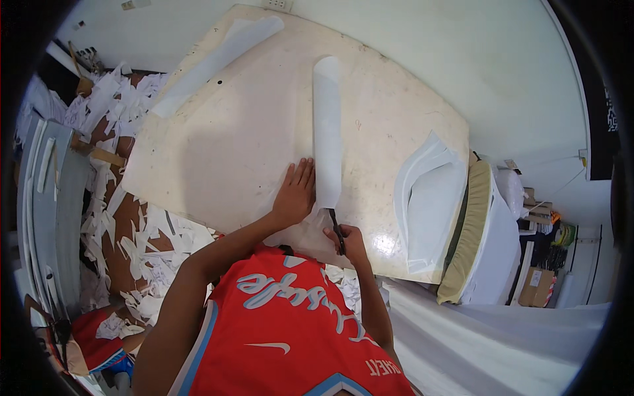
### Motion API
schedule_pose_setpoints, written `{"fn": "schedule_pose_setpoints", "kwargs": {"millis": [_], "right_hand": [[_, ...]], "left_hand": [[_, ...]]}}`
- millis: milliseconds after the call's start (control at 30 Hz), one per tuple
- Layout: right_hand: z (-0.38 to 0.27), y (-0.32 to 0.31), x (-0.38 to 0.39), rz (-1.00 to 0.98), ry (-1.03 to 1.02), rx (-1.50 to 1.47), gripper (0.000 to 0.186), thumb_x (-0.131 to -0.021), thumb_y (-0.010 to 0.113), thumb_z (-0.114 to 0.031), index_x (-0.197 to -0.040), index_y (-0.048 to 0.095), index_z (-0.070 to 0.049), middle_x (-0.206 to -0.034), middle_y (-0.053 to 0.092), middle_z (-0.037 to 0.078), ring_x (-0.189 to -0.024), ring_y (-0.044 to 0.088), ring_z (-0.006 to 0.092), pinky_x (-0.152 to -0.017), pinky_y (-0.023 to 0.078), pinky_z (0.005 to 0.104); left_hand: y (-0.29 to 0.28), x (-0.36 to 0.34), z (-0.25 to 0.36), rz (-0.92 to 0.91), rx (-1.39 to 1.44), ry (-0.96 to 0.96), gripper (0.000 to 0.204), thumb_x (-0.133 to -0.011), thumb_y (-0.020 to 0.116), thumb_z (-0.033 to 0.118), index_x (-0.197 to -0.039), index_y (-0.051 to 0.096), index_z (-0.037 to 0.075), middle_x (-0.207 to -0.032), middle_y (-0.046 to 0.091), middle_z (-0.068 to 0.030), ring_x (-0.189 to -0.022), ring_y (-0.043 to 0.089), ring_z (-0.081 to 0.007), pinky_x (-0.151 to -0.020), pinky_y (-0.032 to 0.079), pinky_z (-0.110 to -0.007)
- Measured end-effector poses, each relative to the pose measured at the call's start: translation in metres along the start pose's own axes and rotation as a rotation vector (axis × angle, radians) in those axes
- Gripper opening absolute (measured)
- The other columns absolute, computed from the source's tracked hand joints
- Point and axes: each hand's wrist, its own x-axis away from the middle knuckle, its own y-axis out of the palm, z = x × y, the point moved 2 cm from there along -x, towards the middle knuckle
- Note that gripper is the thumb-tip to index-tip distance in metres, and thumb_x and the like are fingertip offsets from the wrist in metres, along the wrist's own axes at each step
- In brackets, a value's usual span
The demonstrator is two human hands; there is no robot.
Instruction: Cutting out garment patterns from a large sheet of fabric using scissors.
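Note:
A long white sheet, curled along its length, lies down the middle of the pale table. My left hand rests flat on the table along the sheet's left edge, fingers stretched out and pointing away from me. At the sheet's near end, my right hand is closed around a pair of black-handled scissors. The scissors point away from me, their tips at the sheet's lower edge. How far the blades are apart is too small to tell.
Another rolled white sheet lies along the far left edge. Several curved white pieces are stacked at the right. Paper scraps cover the floor at left. A cushion-like bundle with a khaki edge stands right of the table; white fabric hangs nearer.

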Motion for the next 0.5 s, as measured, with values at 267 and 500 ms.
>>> {"fn": "schedule_pose_setpoints", "kwargs": {"millis": [267, 500], "right_hand": [[-0.013, -0.002, -0.013, 0.02, -0.07, 0.035, 0.047, -0.082, 0.08, -0.043, -0.065, 0.061, -0.003, -0.051, 0.051, 0.0, -0.044, 0.05, 0.0091, -0.042, 0.038, 0.0275], [-0.002, 0.003, -0.008, 0.013, -0.044, 0.086, 0.046, -0.083, 0.079, -0.043, -0.067, 0.058, -0.004, -0.053, 0.052, 0.001, -0.045, 0.05, 0.01, -0.043, 0.038, 0.0269]], "left_hand": [[-0.002, -0.004, -0.003, -0.04, 0.078, -0.031, 0.066, -0.085, 0.051, 0.021, -0.141, 0.04, -0.012, -0.151, 0.034, -0.0303, -0.145, 0.026, -0.0438, -0.118, 0.015, -0.061], [-0.032, -0.066, 0.052, -0.043, -0.175, 0.203, 0.046, -0.078, 0.068, 0.018, -0.122, 0.063, 0.006, -0.119, 0.062, -0.0216, -0.125, 0.052, -0.0378, -0.115, 0.023, -0.058]]}}
